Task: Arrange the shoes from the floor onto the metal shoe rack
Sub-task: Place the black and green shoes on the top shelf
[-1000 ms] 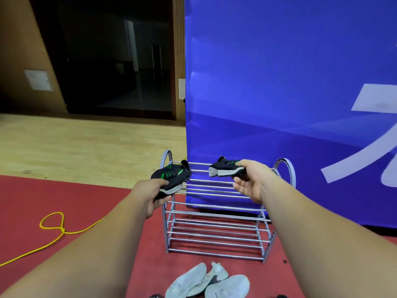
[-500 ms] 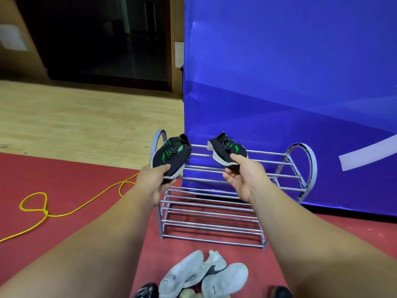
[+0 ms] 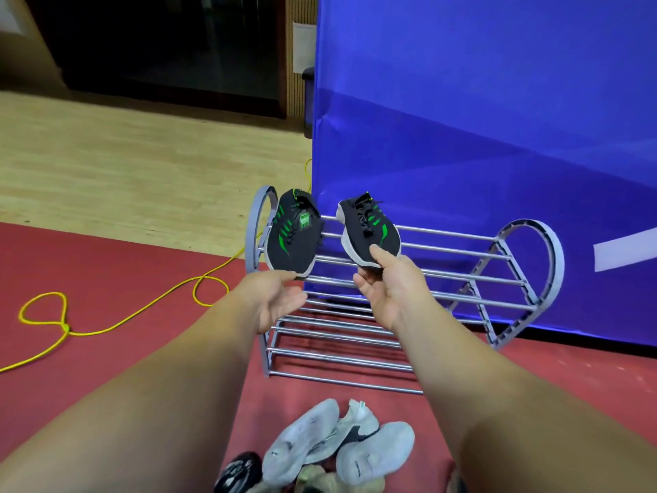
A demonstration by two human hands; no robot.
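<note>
A tall blue fabric backdrop panel [image 3: 480, 101] filled the right and upper part of the view, standing on the floor directly behind the rack. Pale wooden plank flooring [image 3: 124, 165] ran off to the left toward a dark doorway. Nearer the person lay a red carpeted mat [image 3: 106, 279].

On that mat, against the panel, stood the grey metal shoe rack with rounded end loops and chrome bars [image 3: 555, 261]. Two tiers of bars showed.

At the bottom edge, in front of the rack, a heap of pale grey-white trainers [image 3: 337, 443] lay on the mat, overlapping one another, with part of a dark shoe [image 3: 238, 471] just beside them.

A black mesh trainer with green stripes [image 3: 291, 240] sat on the top tier at its left end, close to the left end loop. Its toe pointed toward the person.

A second black mesh trainer with a grey-white sole [image 3: 369, 233] was over the same tier just to its right, the two apart, tilted with its toe low.

The right hand [image 3: 391, 290] pinched that second trainer's toe, thumb on top and fingers curled beneath.

The left hand [image 3: 277, 297] had its fingers nearly straight and spread, with only the thumb tip touching the first trainer's toe.

A thin yellow cable [image 3: 65, 328] looped over the mat to the left.
</note>
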